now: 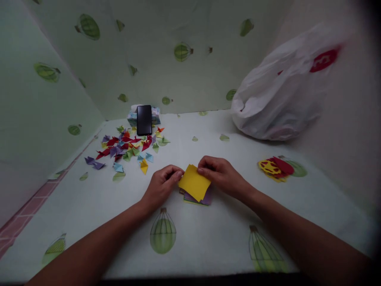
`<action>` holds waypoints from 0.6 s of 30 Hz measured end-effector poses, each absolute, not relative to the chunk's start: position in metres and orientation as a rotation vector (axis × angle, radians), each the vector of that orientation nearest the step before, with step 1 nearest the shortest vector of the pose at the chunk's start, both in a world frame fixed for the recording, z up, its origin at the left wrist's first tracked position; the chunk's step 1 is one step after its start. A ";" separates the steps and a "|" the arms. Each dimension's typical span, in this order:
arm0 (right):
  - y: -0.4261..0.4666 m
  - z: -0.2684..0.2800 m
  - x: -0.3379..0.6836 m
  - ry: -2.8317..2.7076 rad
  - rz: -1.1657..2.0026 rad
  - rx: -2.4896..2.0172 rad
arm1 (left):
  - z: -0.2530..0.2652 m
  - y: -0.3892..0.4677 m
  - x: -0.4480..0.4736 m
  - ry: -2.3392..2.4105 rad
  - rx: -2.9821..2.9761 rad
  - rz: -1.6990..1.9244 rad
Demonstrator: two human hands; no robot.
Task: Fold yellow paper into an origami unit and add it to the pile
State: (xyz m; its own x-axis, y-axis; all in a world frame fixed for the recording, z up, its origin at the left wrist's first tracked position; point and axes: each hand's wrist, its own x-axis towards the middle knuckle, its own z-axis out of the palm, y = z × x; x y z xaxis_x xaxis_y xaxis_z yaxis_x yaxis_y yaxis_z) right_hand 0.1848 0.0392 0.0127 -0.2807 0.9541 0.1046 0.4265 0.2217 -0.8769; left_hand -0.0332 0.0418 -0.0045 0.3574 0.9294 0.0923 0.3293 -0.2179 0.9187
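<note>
Between my two hands is a square of yellow paper (195,182), tilted, with what looks like a second yellow edge behind it. My left hand (163,183) pinches its left corner between thumb and fingers. On the opposite side, my right hand (222,174) grips the upper right corner, thumb on top. Beneath the yellow paper lies a small stack of coloured paper squares (206,197), purple and light green at its edges, mostly covered. Folded paper cranes (119,147) in several colours lie heaped at the back left.
A black phone (144,120) leans against a tissue pack (156,116) behind the cranes. At the back right sits a large white plastic bag (276,91). Red and yellow paper cut-outs (274,167) lie to the right. A balloon-print cloth (125,246) covers the table.
</note>
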 end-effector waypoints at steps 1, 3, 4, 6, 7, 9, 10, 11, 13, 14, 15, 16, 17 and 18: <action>0.039 0.012 0.184 -1.814 1.034 -1.247 | -0.005 0.042 -0.033 1.097 1.675 0.845; 0.039 0.011 0.184 -1.806 1.087 -1.196 | -0.006 0.041 -0.032 1.060 1.558 0.801; 0.039 0.010 0.184 -1.805 1.104 -1.178 | -0.006 0.041 -0.031 1.048 1.499 0.779; 0.039 0.008 0.184 -1.802 1.120 -1.152 | -0.007 0.040 -0.030 1.033 1.387 0.751; 0.039 0.008 0.184 -1.803 1.122 -1.141 | -0.007 0.039 -0.030 1.029 1.346 0.743; 0.039 0.006 0.185 -1.797 1.112 -1.124 | -0.008 0.039 -0.029 1.022 1.298 0.747; 0.040 0.006 0.185 -1.794 1.103 -1.114 | -0.008 0.039 -0.029 1.015 1.282 0.752; 0.040 0.006 0.185 -1.791 1.094 -1.103 | -0.008 0.039 -0.029 1.007 1.258 0.758; 0.041 0.005 0.185 -1.782 1.081 -1.080 | -0.010 0.040 -0.029 0.984 1.178 0.769; 0.041 0.005 0.185 -1.773 1.085 -1.071 | -0.010 0.040 -0.029 0.972 1.131 0.770; 0.042 0.005 0.185 -1.761 1.100 -1.062 | -0.011 0.041 -0.029 0.961 1.088 0.768; 0.042 0.006 0.185 -1.745 1.124 -1.057 | -0.011 0.041 -0.029 0.952 1.052 0.765; 0.042 0.005 0.185 -1.725 1.154 -1.055 | -0.012 0.041 -0.029 0.943 1.026 0.761; 0.042 0.005 0.185 -1.705 1.188 -1.054 | -0.012 0.042 -0.029 0.935 1.013 0.757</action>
